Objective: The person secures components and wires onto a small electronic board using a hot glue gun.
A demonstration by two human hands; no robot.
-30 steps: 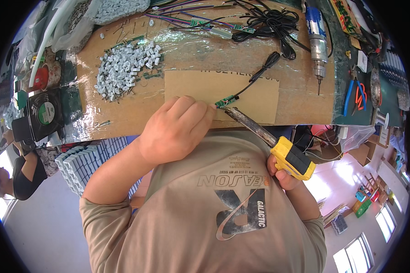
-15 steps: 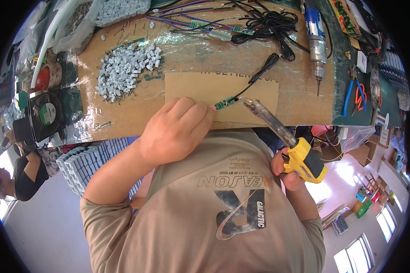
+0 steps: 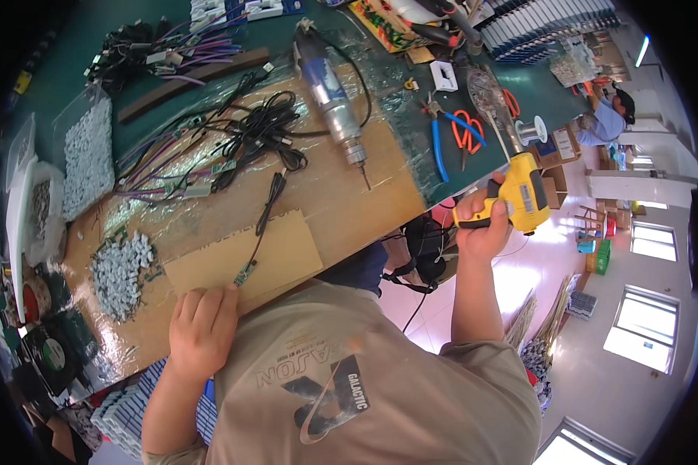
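My left hand [image 3: 200,329] is at the near edge of a brown cardboard sheet [image 3: 287,244], fingers pressed together at the end of a small green circuit board [image 3: 245,273]. A black cable [image 3: 270,213] runs from the board's far end, its upper part bundled. My right hand [image 3: 482,221] grips a yellow soldering gun [image 3: 524,194] by its handle, out at the right edge of the bench. Its barrel points away from me over a long, dirty metal dish [image 3: 485,91]; whether the tip touches the dish I cannot tell.
A blue-and-silver power screwdriver [image 3: 337,108] lies on the bench beside coiled black cables [image 3: 264,124]. Blue-handled pliers [image 3: 440,143], orange-handled scissors [image 3: 465,132] and a solder spool [image 3: 530,130] are at the right. Small white parts [image 3: 122,275] are piled left. Another person [image 3: 609,116] is far right.
My right hand has carried the soldering gun away from the circuit board, right and forward to the metal dish. The view has turned rightward. My left hand stays at the board.
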